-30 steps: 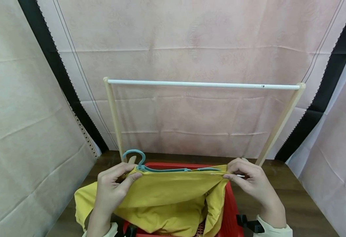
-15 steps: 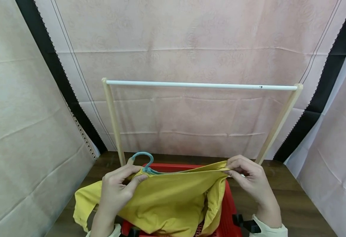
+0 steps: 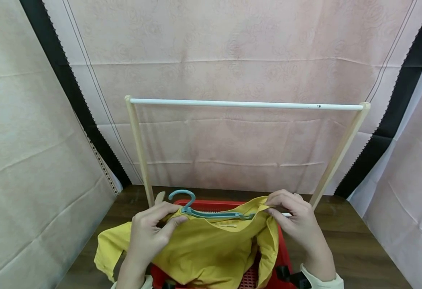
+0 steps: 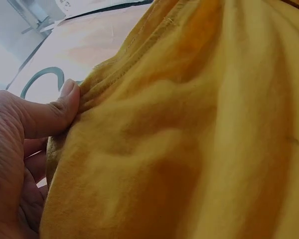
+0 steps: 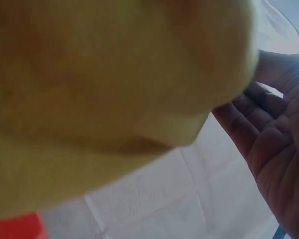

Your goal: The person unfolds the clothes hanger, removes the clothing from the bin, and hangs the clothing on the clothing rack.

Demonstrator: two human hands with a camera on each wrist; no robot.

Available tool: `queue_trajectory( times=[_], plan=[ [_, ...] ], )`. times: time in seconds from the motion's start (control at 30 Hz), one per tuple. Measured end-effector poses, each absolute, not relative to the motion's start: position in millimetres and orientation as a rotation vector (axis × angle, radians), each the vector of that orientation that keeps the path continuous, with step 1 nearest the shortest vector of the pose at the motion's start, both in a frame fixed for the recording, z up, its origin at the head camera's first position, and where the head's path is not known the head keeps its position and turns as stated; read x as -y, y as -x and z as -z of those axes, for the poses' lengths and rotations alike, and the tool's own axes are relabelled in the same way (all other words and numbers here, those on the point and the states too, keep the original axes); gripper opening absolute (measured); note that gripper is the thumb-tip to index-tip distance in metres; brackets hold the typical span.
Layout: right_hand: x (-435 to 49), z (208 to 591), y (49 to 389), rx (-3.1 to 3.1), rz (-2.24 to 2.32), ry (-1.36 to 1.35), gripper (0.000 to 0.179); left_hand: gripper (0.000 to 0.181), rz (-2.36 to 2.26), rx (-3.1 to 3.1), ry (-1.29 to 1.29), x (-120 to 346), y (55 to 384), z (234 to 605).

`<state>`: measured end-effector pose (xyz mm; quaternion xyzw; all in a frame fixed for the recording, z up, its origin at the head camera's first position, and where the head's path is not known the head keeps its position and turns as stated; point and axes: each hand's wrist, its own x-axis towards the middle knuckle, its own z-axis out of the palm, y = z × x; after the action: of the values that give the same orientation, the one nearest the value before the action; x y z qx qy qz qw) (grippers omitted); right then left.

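Note:
A yellow long-sleeved top (image 3: 211,245) is stretched between both hands in the head view, its neckline sagging in the middle. Inside the neckline lies a light-blue clothes hanger (image 3: 214,214), its hook standing up beside my left fingers. My left hand (image 3: 151,230) pinches the neckline's left end, thumb on the near side; the left wrist view shows the thumb pressing gathered yellow cloth (image 4: 154,134), with the hook (image 4: 54,70) behind. My right hand (image 3: 294,212) pinches the neckline's right end. A short white tip (image 3: 286,214) shows by its fingers. The hanger's right end is hidden.
Below the top stands a red plastic basket (image 3: 284,251) on a dark wooden table (image 3: 359,241). Behind it rises a rack with a white crossbar (image 3: 232,104) and cream posts (image 3: 341,152). Pale fabric walls (image 3: 254,52) enclose the back and sides.
My hands have come closer together, the left moving right, and the taut neckline has slackened and sagged apart. The hanger has shifted right with the left hand, its bar showing again.

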<state>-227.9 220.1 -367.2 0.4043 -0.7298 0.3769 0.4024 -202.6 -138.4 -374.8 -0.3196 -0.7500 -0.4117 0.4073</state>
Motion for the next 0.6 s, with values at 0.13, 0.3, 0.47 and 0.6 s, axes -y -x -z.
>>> queue_trajectory(
  times=[0.13,0.3,0.47,0.6],
  plan=[
    [-213.2,367.1,227.3,1.860,-0.898,-1.021,0.025,0.025,1.020,1.897,0.805,133.6,201.5,374.2],
    [-200.9,366.4,226.5,1.800,-0.994,-1.128,0.028,0.023,0.992,1.892,0.817,125.8,202.2,375.5],
    [-187.6,367.1,224.7,1.752,-1.087,-1.165,0.022,0.021,0.975,1.888,0.842,118.5,203.2,377.7],
    [-176.7,369.0,223.2,1.752,-1.076,-1.156,0.017,0.019,0.970,1.872,0.868,112.9,204.4,378.7]
  ],
)
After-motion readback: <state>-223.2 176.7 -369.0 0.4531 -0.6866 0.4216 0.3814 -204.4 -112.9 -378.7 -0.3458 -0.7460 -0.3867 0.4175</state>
